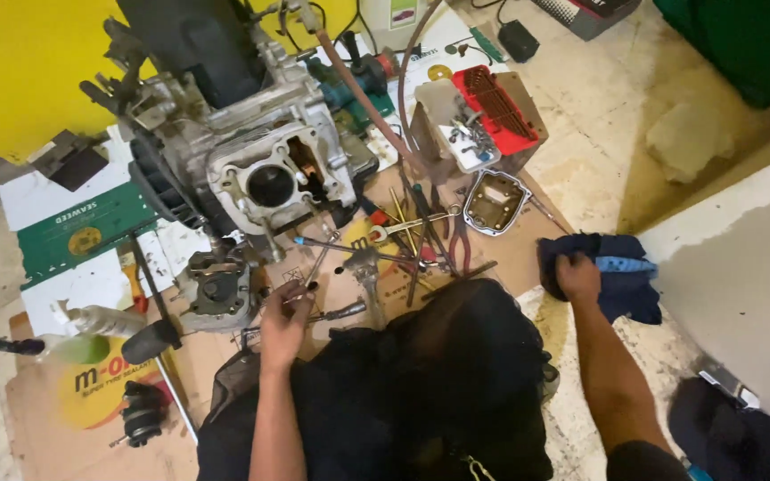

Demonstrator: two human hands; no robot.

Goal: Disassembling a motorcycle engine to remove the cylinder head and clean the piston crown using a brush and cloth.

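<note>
Bright, even overhead light, soft shadows, slight wide-angle bending at edges; the foreground looks perhaps faintly blurred.

A small repair workshop, worked on the floor. Shown by a stripped engine [251, 160] with open cylinder bore, a scatter of wrenches [407, 227] and pliers [456, 240] on flattened cardboard [91, 392], a red parts tray [496, 107] of bolts, a metal cover [495, 201], a spray bottle [91, 321], a rag [617, 272].
</note>
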